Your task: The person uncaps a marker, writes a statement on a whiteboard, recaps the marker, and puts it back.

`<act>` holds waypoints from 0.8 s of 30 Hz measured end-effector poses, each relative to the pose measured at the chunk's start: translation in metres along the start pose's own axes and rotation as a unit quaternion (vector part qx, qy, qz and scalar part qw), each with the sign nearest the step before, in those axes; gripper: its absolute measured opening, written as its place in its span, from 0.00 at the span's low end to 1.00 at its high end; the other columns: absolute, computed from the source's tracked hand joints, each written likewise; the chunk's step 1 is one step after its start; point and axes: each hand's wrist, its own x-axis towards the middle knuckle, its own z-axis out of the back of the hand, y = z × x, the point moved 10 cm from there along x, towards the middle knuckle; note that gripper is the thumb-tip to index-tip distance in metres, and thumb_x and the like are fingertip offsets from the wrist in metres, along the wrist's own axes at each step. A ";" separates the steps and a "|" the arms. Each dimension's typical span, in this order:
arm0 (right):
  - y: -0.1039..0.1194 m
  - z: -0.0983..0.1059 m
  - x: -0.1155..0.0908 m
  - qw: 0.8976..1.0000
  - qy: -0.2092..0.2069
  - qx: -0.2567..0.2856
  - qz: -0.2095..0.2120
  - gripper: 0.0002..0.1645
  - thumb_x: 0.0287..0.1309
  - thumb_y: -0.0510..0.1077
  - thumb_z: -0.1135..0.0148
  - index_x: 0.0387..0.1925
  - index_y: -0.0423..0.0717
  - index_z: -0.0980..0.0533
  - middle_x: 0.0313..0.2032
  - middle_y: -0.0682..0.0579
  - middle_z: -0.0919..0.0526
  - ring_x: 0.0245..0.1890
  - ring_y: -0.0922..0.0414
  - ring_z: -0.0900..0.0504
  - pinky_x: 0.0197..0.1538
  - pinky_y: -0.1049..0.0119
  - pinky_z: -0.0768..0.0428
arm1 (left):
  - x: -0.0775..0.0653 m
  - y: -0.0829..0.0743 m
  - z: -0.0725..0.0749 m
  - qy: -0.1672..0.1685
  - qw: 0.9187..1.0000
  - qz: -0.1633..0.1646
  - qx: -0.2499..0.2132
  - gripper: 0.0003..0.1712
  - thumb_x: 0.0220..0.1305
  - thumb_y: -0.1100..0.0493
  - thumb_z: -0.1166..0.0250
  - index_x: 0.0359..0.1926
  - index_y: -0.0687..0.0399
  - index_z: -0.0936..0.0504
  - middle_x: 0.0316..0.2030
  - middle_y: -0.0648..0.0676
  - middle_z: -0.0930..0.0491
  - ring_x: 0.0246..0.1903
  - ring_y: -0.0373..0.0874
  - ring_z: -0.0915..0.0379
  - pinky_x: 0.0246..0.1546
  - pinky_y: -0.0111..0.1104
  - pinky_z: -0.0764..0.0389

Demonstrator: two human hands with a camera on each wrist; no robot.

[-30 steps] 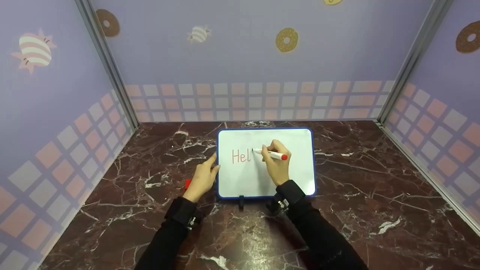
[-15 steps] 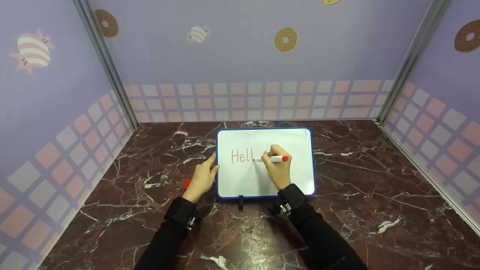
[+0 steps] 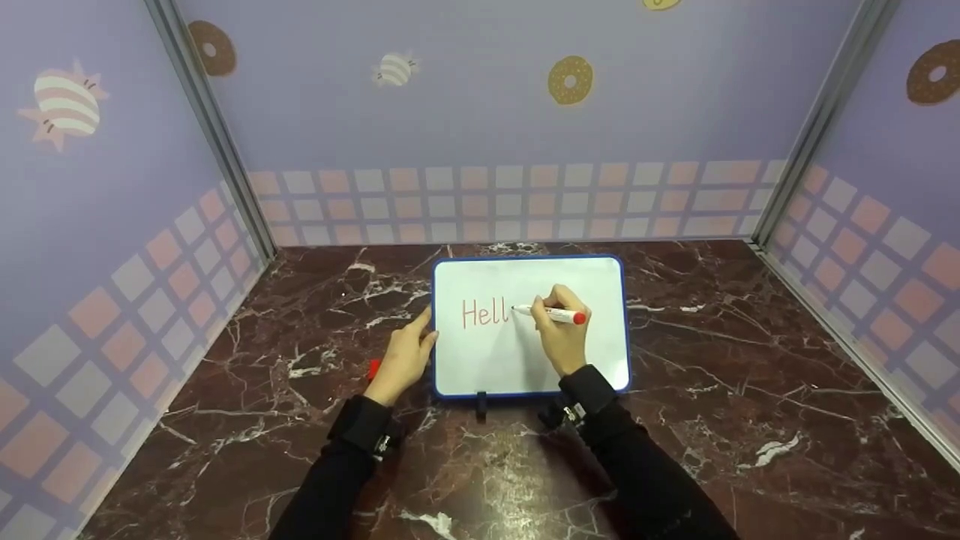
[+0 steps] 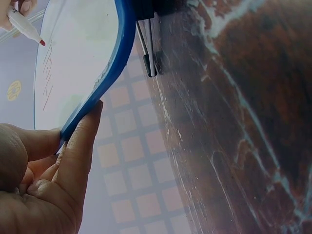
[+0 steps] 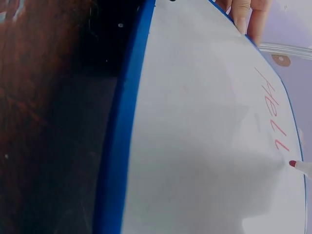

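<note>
A whiteboard [image 3: 480, 367] with a blue frame stands tilted back on the table, "Hell" written on it in red. My left hand [image 3: 407, 354] grips its left edge; in the left wrist view the thumb lies on the front and the fingers [image 4: 80, 151] behind. My right hand [image 3: 564, 334] pinches a white marker [image 3: 561, 314] with a red end, over the board's right half. Its red tip [image 5: 292, 164] is right by the last "l" in the right wrist view, where the right hand itself is out of frame.
On the marbled table [image 3: 750, 375], a red object [image 3: 374, 368] lies partly hidden behind the left wrist. A black stand foot [image 3: 481, 406] juts from the board's lower edge. Patterned purple walls [image 3: 480, 127] enclose the back and sides.
The right hand has moved slightly right with the marker. A second "l" has appeared after "Hel", and the tip now sits to its right. The left hand keeps its hold on the board.
</note>
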 end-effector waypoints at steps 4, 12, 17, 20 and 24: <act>0.001 -0.001 -0.001 1.000 0.001 -0.014 0.003 0.16 0.48 0.19 0.44 0.14 0.28 0.39 0.13 0.38 0.30 0.13 0.69 0.31 0.19 0.80 0.35 | 0.000 0.002 -0.001 0.003 1.000 0.008 -0.004 0.29 0.71 0.66 0.43 0.71 0.69 0.36 0.31 0.64 0.15 0.16 0.41 0.28 0.22 0.33 0.25; 0.001 0.002 -0.002 1.000 -0.011 -0.010 0.004 0.17 0.46 0.18 0.47 0.13 0.29 0.42 0.14 0.49 0.37 0.15 0.67 0.36 0.21 0.79 0.39 | 0.001 0.003 0.000 0.001 1.000 0.014 -0.008 0.29 0.71 0.66 0.43 0.70 0.69 0.36 0.33 0.65 0.15 0.17 0.50 0.23 0.21 0.33 0.24; 0.002 0.000 -0.003 1.000 -0.005 -0.004 0.011 0.17 0.43 0.17 0.48 0.13 0.28 0.43 0.14 0.52 0.40 0.16 0.65 0.40 0.23 0.78 0.43 | 0.000 0.003 0.000 0.004 1.000 0.015 -0.015 0.29 0.71 0.66 0.43 0.71 0.68 0.36 0.32 0.64 0.15 0.17 0.50 0.23 0.21 0.33 0.25; 0.000 -0.003 -0.003 1.000 0.000 0.007 0.003 0.17 0.44 0.17 0.48 0.13 0.28 0.43 0.12 0.46 0.36 0.13 0.69 0.36 0.19 0.79 0.40 | -0.001 0.002 0.000 0.001 1.000 0.009 -0.015 0.29 0.71 0.66 0.43 0.70 0.68 0.36 0.30 0.63 0.15 0.15 0.45 0.26 0.21 0.32 0.25; -0.002 -0.005 -0.002 1.000 -0.002 0.008 -0.006 0.18 0.47 0.18 0.46 0.13 0.29 0.41 0.12 0.41 0.32 0.10 0.70 0.32 0.16 0.79 0.35 | 0.000 0.000 0.001 -0.006 1.000 -0.001 -0.009 0.29 0.70 0.67 0.43 0.70 0.68 0.35 0.28 0.63 0.16 0.14 0.42 0.28 0.20 0.33 0.26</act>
